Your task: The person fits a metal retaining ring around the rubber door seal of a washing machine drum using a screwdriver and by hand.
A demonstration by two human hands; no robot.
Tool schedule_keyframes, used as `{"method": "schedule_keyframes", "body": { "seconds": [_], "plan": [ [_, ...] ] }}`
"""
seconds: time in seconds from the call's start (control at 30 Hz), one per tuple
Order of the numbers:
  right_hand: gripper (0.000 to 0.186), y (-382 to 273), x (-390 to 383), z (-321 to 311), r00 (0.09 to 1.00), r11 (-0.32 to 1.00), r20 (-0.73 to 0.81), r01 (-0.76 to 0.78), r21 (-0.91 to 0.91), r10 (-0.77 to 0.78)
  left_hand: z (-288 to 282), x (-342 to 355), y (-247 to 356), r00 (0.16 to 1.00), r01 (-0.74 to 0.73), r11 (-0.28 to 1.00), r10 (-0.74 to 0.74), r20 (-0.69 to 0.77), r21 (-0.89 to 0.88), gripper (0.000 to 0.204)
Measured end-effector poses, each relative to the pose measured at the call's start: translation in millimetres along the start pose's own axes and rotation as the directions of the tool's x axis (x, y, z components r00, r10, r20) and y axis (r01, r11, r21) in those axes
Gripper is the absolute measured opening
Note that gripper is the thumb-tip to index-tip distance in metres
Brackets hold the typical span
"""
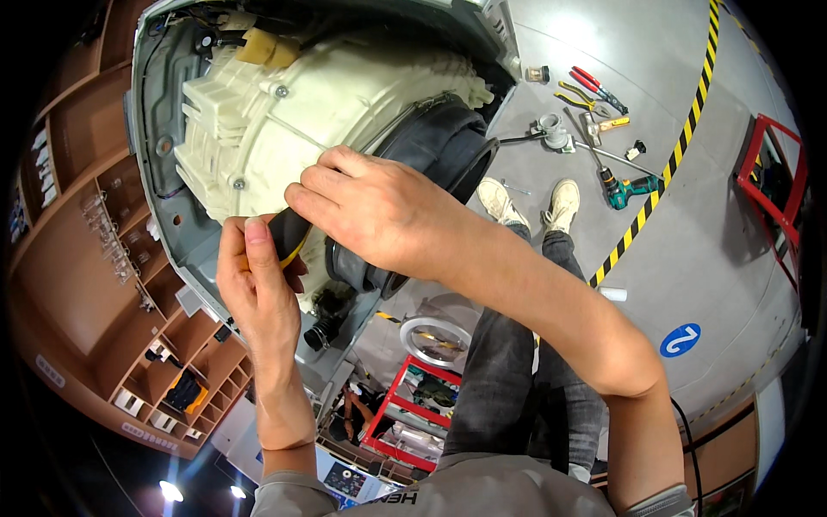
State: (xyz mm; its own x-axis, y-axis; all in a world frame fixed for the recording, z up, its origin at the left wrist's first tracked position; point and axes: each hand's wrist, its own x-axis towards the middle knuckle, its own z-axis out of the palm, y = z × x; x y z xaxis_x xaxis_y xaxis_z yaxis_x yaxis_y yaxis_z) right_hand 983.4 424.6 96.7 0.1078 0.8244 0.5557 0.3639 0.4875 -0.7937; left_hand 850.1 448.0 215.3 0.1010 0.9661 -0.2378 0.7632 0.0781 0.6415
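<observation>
A washing machine with its front off leans over me, its cream plastic tub [284, 129] exposed. Around the tub's mouth runs a dark rubber door gasket [439, 142]. My left hand [263, 276] is closed round a black-and-yellow tool handle [289, 231], thumb along it, at the tub's lower edge. The kind of tool is hidden by my hands. My right hand [366, 207] is closed just above it, knuckles up, in front of the tub and next to the gasket. What its fingers hold is hidden. A black corrugated hose [323, 327] hangs below the gasket.
On the grey floor lie red-handled pliers [599, 89], yellow-handled pliers [586, 102], a hammer [613, 123], a green cordless drill [629, 188] and a pump-like part [553, 131]. A round door ring [435, 340] and a red-framed cart [401, 405] stand nearby. Shelving [86, 233] is at left.
</observation>
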Motion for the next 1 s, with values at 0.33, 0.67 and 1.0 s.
{"method": "schedule_keyframes", "body": {
  "seconds": [0.33, 0.67, 1.0],
  "plan": [
    [0.018, 2, -3, 2, 1.0, 1.0, -0.023, 0.004, 0.01, -0.004, 3, 0, 1, 1.0, 0.003, 1.0, -0.003, 0.0, 0.023, 0.04],
    [0.03, 0, -2, -2, 0.999, 1.0, 0.04, -0.017, 0.009, 0.017, 6, 1, 6, 1.0, 0.014, 0.999, -0.013, -0.026, 0.039, 0.041],
    [0.021, 3, 7, -5, 0.998, 0.994, 0.054, -0.007, -0.111, 0.013, -4, 17, 1, 0.983, -0.181, 0.961, 0.171, 0.069, 0.209, 0.022]
  ]
}}
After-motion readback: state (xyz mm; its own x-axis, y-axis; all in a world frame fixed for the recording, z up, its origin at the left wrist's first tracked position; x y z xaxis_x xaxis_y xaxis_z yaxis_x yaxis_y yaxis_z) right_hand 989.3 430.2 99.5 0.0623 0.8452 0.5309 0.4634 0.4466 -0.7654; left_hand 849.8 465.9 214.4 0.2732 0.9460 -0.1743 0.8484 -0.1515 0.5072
